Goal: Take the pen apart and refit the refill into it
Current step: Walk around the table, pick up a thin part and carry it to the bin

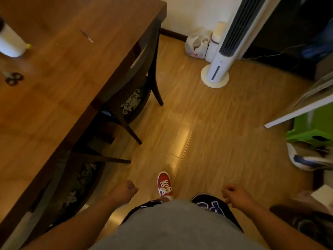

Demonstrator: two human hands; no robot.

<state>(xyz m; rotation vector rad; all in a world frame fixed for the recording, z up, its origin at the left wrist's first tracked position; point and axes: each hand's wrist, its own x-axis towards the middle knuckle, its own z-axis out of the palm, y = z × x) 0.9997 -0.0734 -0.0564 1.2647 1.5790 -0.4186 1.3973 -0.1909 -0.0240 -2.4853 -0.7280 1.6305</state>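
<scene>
Pen point(87, 36) on table point(54, 83): thin blurred streak, parts not resolvable. White cylinder point(10, 42) cut off by left edge; scissors point(13, 78) blurred. Both fists' contents, if any, hidden by curled fingers.

Brown wooden table point(54, 78); beside it, dark chairs point(129, 103) with cream scroll-patterned seats. Honey-toned plank floor point(207, 132). Red shoe point(164, 184) with white laces. White-and-grey tower fan point(227, 46). Green stool point(313, 130) far from the table.

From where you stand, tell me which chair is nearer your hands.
The chair tucked under the table's near end, beside the left hand; the other chair sits farther along, towards the fan.
</scene>
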